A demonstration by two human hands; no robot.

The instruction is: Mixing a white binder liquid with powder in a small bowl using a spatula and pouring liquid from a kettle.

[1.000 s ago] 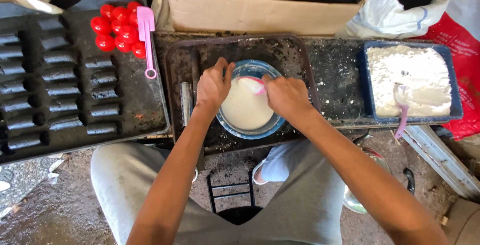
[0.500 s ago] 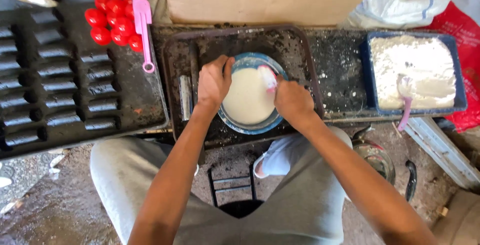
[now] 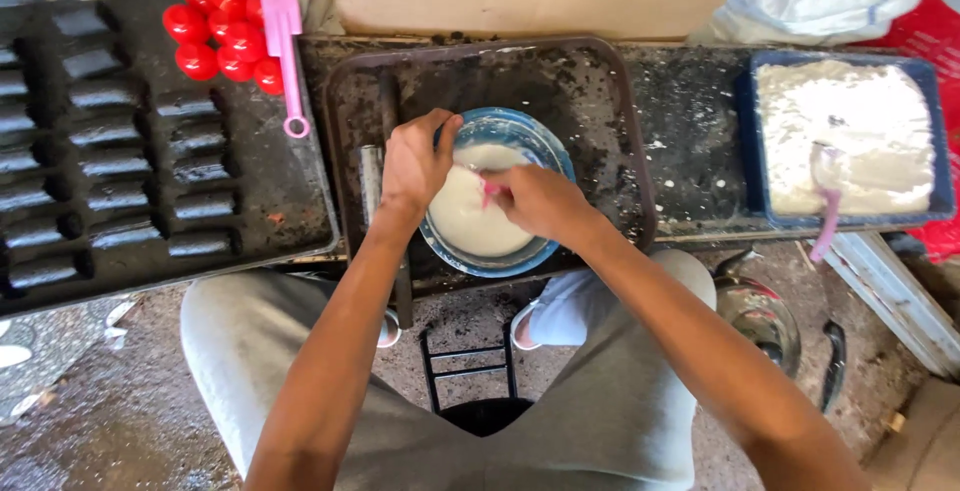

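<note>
I see my left hand [image 3: 415, 166] gripping the rim of the round blue bowl of white batter [image 3: 497, 194], which sits on the dark, spattered metal tray [image 3: 600, 101] on the worktop. My right hand [image 3: 540, 201] is clenched around a small pink utensil [image 3: 490, 191] in the batter.

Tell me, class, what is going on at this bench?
A seated person steadies a blue bowl of white batter with the left hand, while the right hand works a small pink tool in it. The bowl sits on a dark tray. Red balls and a blue tub of white powder flank it.
</note>
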